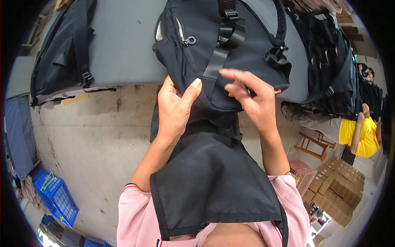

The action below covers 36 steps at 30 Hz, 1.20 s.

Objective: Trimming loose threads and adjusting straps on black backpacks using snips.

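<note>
A black backpack (255,45) lies in front of me on the grey table, its near end at the table's edge. My left hand (175,105) is closed on the backpack's near left edge, thumb on top and fingers hidden beneath. Over the near end, close to the lower end of a black webbing strap (217,61), hovers my right hand (253,94). Its fingers are bent and slightly blurred, and what they hold is hidden. A small orange tip (277,91) sticks out beside that hand. A zipper with a ring-shaped pull (189,40) runs along the bag's left side.
Another black bag (61,53) lies at the left of the grey table (123,45). More black bags (329,61) are piled at the right. A person in yellow (360,136) works beyond. Blue crate (55,197), wooden stool (314,144) and cardboard boxes (335,189) stand around.
</note>
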### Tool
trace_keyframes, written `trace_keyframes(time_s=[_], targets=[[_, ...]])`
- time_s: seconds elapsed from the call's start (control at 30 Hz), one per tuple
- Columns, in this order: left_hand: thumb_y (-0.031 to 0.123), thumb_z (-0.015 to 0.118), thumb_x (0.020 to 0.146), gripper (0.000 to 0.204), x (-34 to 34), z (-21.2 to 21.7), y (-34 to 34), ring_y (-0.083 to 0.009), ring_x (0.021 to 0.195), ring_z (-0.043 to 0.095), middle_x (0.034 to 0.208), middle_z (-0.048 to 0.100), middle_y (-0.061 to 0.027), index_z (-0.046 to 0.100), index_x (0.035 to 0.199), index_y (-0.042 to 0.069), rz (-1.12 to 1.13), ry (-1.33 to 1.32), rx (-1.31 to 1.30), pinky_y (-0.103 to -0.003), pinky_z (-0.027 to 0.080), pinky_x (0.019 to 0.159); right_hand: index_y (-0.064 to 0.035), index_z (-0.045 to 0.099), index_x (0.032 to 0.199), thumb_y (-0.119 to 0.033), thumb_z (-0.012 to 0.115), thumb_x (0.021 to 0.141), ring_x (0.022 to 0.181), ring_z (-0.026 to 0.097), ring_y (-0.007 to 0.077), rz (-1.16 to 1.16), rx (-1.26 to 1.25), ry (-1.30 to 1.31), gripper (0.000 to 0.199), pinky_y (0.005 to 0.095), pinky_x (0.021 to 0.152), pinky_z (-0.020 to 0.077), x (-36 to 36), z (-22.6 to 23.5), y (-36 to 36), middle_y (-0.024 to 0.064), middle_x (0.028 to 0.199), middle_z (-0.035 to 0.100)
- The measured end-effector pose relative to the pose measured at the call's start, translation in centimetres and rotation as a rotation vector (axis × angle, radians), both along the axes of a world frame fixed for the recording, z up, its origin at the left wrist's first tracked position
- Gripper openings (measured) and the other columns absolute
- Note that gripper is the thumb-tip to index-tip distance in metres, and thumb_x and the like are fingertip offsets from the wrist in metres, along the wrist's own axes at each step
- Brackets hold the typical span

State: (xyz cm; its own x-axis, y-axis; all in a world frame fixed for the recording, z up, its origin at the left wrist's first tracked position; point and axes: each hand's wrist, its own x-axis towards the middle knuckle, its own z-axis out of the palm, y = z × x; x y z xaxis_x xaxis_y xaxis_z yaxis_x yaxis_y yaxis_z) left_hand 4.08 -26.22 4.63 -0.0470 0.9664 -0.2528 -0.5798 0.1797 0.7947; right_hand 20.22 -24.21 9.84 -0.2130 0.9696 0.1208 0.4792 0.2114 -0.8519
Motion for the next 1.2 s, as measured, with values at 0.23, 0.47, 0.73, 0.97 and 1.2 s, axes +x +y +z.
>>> trace_keyframes(time_s=[0.23, 0.47, 0.73, 0.97, 1.2], targets=[[0.006, 0.058, 0.090, 0.018, 2.2, 0.2, 0.1, -0.0059, 0.084, 0.053, 0.095, 0.059, -0.0018, 0.053, 0.106, -0.001, -0.021, 0.023, 0.053, -0.022, 0.044, 0.078, -0.0063, 0.063, 0.096, -0.002, 0.071, 0.067, 0.066, 0.056, 0.0178, -0.055, 0.113, -0.329, 0.030, 0.0294, 0.055, 0.0451, 2.4, 2.7, -2.9, 0.0047, 0.082, 0.054], [0.007, 0.058, 0.090, 0.020, 2.7, 0.3, 0.0, -0.0066, 0.087, 0.053, 0.098, 0.059, -0.0028, 0.052, 0.107, -0.001, -0.027, 0.050, 0.056, -0.023, 0.043, 0.082, -0.0081, 0.064, 0.092, -0.004, 0.073, 0.061, 0.061, 0.053, 0.0193, 0.120, 0.244, -0.554, 0.032, 0.0304, 0.054, 0.0426, 3.6, 2.9, -3.0, 0.0033, 0.077, 0.053], [0.008, 0.059, 0.090, 0.020, 2.6, -0.1, -0.1, -0.0069, 0.087, 0.054, 0.097, 0.059, -0.0033, 0.053, 0.107, -0.001, -0.044, 0.071, 0.063, -0.022, 0.044, 0.081, -0.0046, 0.067, 0.095, -0.001, 0.072, 0.061, 0.059, 0.052, 0.0187, 0.136, 0.335, -0.531, 0.035, 0.0292, 0.051, 0.0411, 3.8, 2.5, -2.8, 0.0057, 0.072, 0.054], [0.008, 0.059, 0.090, 0.020, 2.8, -0.1, -0.1, -0.0071, 0.086, 0.054, 0.097, 0.060, -0.0035, 0.053, 0.106, -0.001, -0.039, 0.071, 0.062, -0.022, 0.045, 0.080, -0.0064, 0.067, 0.095, -0.001, 0.072, 0.061, 0.059, 0.052, 0.0173, 0.177, 0.461, -0.640, 0.035, 0.0286, 0.049, 0.0388, 3.2, 2.2, -3.0, 0.0027, 0.073, 0.055], [0.008, 0.059, 0.089, 0.019, 2.9, -0.2, -0.3, -0.0078, 0.086, 0.055, 0.096, 0.060, -0.0040, 0.053, 0.105, -0.001, -0.039, 0.093, 0.040, -0.023, 0.044, 0.081, -0.0045, 0.066, 0.096, 0.000, 0.071, 0.061, 0.056, 0.052, 0.0164, 0.202, 0.553, -0.803, 0.035, 0.0276, 0.048, 0.0379, 2.6, 2.3, -3.5, 0.0022, 0.073, 0.057]])
